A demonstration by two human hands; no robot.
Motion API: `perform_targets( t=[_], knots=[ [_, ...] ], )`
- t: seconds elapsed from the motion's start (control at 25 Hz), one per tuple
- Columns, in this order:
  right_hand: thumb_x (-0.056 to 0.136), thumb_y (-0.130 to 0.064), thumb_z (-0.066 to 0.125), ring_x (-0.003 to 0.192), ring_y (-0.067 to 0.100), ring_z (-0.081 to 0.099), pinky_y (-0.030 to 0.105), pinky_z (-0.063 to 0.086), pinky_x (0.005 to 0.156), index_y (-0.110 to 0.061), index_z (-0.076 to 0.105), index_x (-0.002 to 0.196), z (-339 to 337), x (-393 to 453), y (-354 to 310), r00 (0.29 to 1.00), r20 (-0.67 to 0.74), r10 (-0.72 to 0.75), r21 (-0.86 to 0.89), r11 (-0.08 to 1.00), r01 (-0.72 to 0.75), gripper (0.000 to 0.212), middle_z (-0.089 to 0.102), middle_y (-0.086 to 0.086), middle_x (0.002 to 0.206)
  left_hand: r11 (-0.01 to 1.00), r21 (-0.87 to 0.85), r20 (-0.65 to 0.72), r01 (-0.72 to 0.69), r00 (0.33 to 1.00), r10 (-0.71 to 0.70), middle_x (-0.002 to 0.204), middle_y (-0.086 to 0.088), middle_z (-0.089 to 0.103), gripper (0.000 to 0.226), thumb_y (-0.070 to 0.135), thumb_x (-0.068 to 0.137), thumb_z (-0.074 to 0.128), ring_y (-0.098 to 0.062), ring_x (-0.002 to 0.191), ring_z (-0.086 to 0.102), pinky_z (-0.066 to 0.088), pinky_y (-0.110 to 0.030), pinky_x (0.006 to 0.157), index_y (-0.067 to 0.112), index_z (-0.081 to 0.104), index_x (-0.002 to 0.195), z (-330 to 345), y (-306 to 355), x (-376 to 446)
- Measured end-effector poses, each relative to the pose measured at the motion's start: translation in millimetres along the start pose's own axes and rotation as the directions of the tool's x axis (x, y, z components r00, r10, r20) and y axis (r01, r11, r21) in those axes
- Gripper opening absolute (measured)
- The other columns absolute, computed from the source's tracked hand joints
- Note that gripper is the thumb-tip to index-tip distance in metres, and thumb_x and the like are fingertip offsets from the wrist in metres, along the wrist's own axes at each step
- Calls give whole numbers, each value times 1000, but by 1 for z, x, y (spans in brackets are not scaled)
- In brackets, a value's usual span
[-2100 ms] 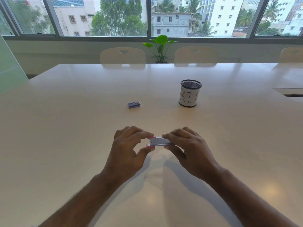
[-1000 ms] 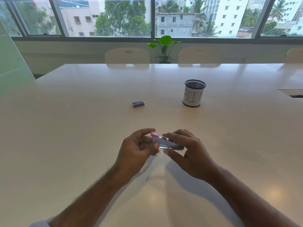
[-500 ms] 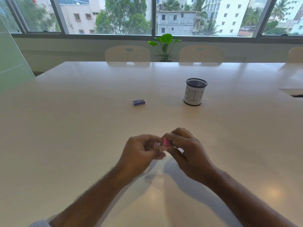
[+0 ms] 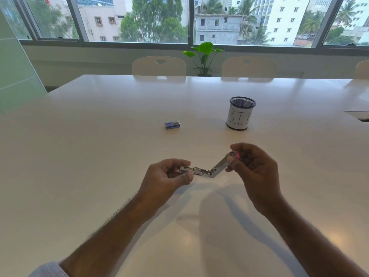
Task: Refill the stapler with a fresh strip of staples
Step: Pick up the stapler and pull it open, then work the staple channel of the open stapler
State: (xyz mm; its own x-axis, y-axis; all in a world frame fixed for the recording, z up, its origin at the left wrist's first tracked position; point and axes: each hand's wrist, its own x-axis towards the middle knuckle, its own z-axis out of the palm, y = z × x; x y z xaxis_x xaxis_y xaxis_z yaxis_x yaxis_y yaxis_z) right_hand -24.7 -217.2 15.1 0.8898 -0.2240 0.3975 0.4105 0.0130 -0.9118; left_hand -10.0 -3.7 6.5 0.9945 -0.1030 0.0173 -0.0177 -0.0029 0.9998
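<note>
Metal shows along the small chrome stapler with pink plastic ends (image 4: 207, 170), which is held hinged wide open above the glossy white table (image 4: 99, 156). The base half is pinched between thumb and curled fingers of the left hand (image 4: 169, 176); the raised top arm is gripped by the right hand (image 4: 253, 166), fingers closed around its pink tip. The magazine channel is exposed, though whether any staples remain inside cannot be told. The small blue staple box (image 4: 172, 125) lies unopened further out on the table, well apart from both hands, left of the mesh cup labelled BIN (image 4: 240, 116). Risk is judged to lie in the release: if one hand is freed for the box, the sprung halves could snap shut or slip, and a loose strip could be crumbled by a hard pinch.
</note>
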Motion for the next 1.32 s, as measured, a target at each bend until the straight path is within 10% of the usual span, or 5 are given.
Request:
perform_targets(
  t=[0.28,0.52,0.8,1.32],
  knots=[
    [83,-5,65,65,15,56,26,49,62,-12,74,86,-13,9,13,956,-103,275,-319,901,-294,13,68,6,76,996,-58,-107,-71,992,64,83,-18,76,22,-10,74,73,-23,70,75,61,-31,77,6,75,90,-1,3,2],
    [80,-43,64,101,7,55,41,47,96,-22,70,102,1,-3,11,997,72,15,-690,723,39,30,66,-11,103,991,-104,-70,-89,994,82,78,-15,75,24,-14,75,70,-22,67,75,61,-26,69,6,74,89,6,3,-1],
    [80,-51,61,60,0,55,29,39,70,-27,70,90,37,-9,0,981,194,6,-647,752,124,28,56,-18,61,991,-56,54,-118,991,121,91,-3,79,32,-5,77,73,-21,85,76,60,-28,76,20,75,97,10,1,-5],
    [70,-52,58,67,6,57,42,49,77,-30,70,70,42,-11,3,979,196,58,-624,777,79,25,62,-13,66,981,64,5,-185,983,186,83,-2,79,26,-5,75,76,-18,75,75,58,-21,69,17,77,88,11,1,-7]
  ],
)
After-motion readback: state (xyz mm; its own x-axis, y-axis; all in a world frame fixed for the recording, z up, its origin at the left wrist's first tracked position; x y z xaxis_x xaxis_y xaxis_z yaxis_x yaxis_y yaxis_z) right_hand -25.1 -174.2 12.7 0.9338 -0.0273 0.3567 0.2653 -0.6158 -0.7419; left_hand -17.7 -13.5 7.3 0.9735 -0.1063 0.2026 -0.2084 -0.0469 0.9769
